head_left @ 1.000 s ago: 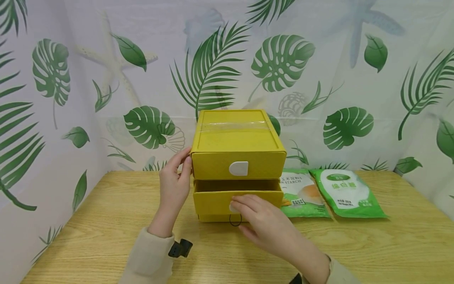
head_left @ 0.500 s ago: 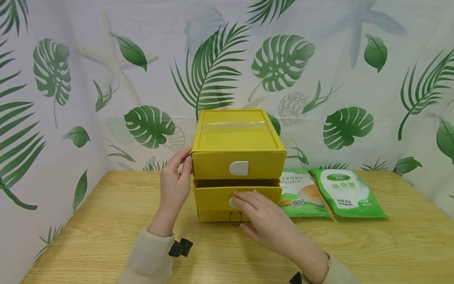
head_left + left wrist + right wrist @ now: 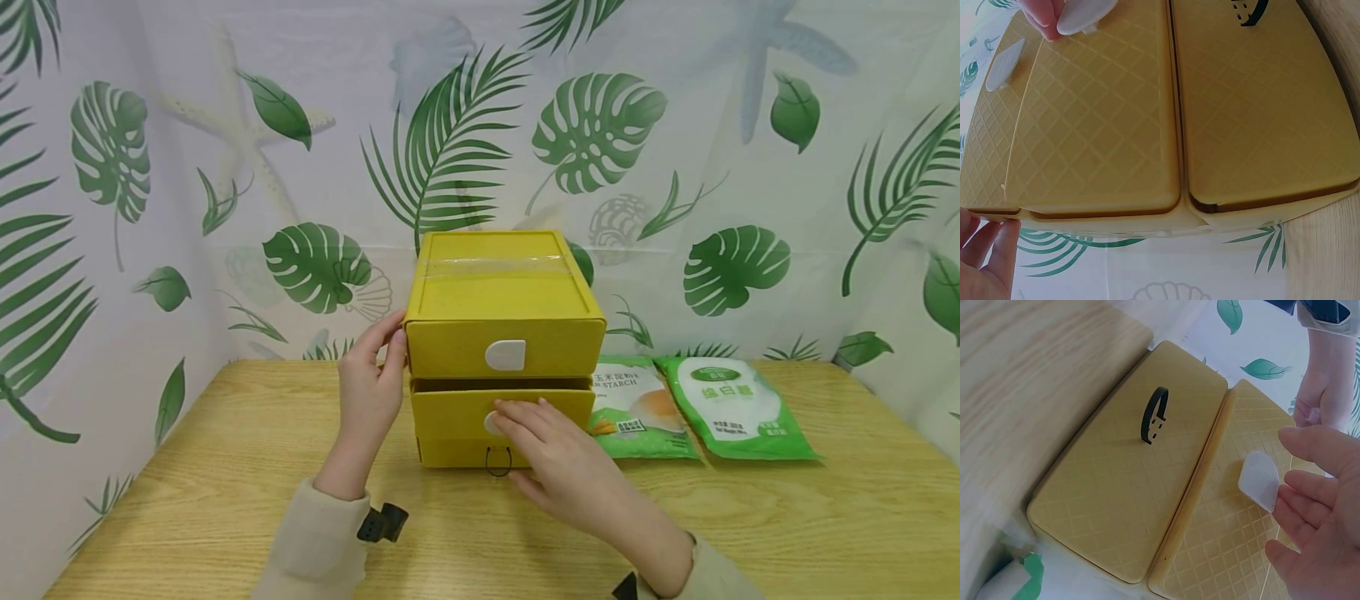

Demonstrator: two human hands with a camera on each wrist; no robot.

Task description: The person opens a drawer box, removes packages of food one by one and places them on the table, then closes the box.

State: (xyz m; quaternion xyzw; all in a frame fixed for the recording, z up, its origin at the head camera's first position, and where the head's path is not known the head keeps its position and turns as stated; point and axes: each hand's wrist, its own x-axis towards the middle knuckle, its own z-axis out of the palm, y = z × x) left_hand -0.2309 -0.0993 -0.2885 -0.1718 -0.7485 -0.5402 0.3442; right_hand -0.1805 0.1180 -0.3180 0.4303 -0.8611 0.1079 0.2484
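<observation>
A yellow three-drawer box (image 3: 504, 292) stands mid-table, clear tape across its top. Its middle drawer (image 3: 450, 414) sits slightly out, with a thin dark gap along its upper edge. My right hand (image 3: 562, 462) touches this drawer's front with extended fingers beside its white tab (image 3: 1259, 480). My left hand (image 3: 371, 383) rests against the box's upper left side, thumb and fingertips at the front edge. The top drawer (image 3: 450, 352) has another white tab (image 3: 506, 356). On the bottom drawer (image 3: 1122, 469) hangs a black loop handle (image 3: 1155, 415).
To the right of the box lie two green-and-white bags, a corn starch bag (image 3: 637, 408) partly behind the box and another bag (image 3: 735, 408) beside it. A leaf-patterned cloth (image 3: 480, 125) hangs behind the wooden table (image 3: 262, 450).
My right hand has pushed the middle drawer inward, narrowing the opening above its front. The left hand has stayed at the box's side.
</observation>
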